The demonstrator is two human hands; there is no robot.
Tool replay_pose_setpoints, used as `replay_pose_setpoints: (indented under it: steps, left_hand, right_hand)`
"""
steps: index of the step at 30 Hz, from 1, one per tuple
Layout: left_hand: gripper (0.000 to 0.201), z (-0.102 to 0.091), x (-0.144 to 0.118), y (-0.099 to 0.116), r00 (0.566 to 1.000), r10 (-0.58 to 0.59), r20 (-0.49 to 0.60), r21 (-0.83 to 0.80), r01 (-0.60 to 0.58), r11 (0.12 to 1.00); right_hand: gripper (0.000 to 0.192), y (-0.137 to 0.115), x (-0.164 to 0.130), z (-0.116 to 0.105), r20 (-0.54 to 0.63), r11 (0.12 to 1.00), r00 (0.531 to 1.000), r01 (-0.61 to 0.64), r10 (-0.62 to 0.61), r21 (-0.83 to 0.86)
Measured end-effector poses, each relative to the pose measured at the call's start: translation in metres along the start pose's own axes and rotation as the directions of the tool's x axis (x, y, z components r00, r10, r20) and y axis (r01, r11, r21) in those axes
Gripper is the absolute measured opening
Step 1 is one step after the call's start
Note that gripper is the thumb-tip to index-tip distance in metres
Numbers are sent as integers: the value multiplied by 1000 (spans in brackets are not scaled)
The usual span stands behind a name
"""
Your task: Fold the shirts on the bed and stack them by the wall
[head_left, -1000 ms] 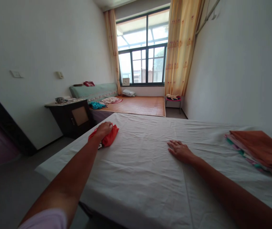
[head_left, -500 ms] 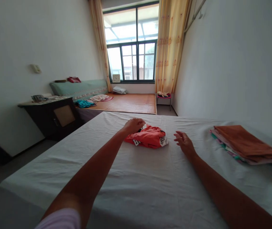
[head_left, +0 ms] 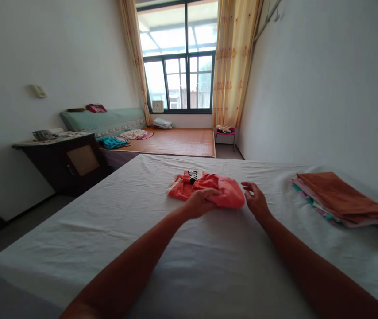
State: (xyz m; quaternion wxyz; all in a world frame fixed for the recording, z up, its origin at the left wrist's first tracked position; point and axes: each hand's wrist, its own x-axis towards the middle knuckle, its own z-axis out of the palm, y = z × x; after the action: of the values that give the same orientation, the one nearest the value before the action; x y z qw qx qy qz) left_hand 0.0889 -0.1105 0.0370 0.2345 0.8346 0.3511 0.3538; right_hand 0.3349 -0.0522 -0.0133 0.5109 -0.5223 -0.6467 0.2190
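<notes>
Bright bedroom, white walls, big window [head_left: 179, 57] at the far end with yellow curtains [head_left: 232, 66]. A wide bed with a wrinkled white sheet [head_left: 109, 221] fills the near part, with a dark cabinet [head_left: 66, 161] off to the left. On the right side of the sheet there's a folded stack topped by an orange-brown cloth [head_left: 338, 197]. In the middle lies a crumpled orange-red garment [head_left: 215, 190]; the left hand [head_left: 200, 203] grips its near edge, fingers curled into the fabric. The right hand [head_left: 256, 199] sits just beside the garment's right end, fingers loose, holding nothing. There's a black-and-white patch on the garment, but I can't read it.
</notes>
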Motion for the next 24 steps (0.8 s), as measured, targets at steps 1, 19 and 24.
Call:
replay_pose_setpoints:
  steps: [1,19,24]
  left_hand:
    - [41,10,-1,6,993,82,85,-53,-78,996]
    - [55,-20,-17,-83,976,-172,-134,690,217,691]
    - [27,-11,-1,-68,985,-164,-54,730,151,667]
  right_hand:
    - [33,-6,-2,-4,44,998,999,8,-11,65]
    - [35,71,39,-72,-411,978,910,-129,51,-164]
    - [33,11,18,-42,18,859,959,262,-284,-440]
